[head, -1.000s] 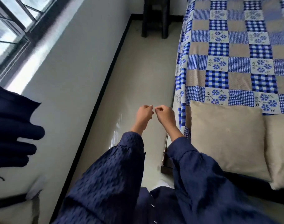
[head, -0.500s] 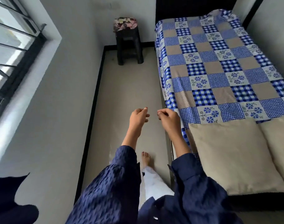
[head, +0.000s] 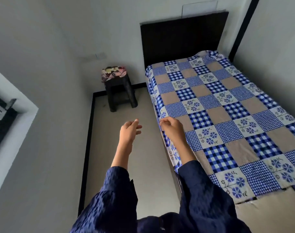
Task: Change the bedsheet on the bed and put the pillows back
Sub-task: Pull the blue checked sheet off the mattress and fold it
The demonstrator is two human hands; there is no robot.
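Observation:
A blue, white and tan checked bedsheet (head: 227, 118) with flower squares covers the bed, which runs along the right wall. A corner of a beige pillow (head: 271, 214) shows at the near end, at the frame's bottom right. My left hand (head: 130, 131) is raised over the floor beside the bed, its fingers loosely spread and holding nothing. My right hand (head: 171, 127) hovers at the bed's left edge with fingers curled in. No cloth shows in its grip. Dark blue sleeves cover both forearms.
A dark headboard (head: 182, 39) stands against the far wall. A black plastic stool (head: 120, 96) in the far corner carries a folded floral cloth (head: 114, 73). A strip of beige floor (head: 123, 153) runs between the left wall and the bed. A window (head: 2, 118) is at left.
The view has tilted up, so the headboard and stool now show and the pillows have nearly left the frame. My hands have drifted apart, and the left fingers have loosened.

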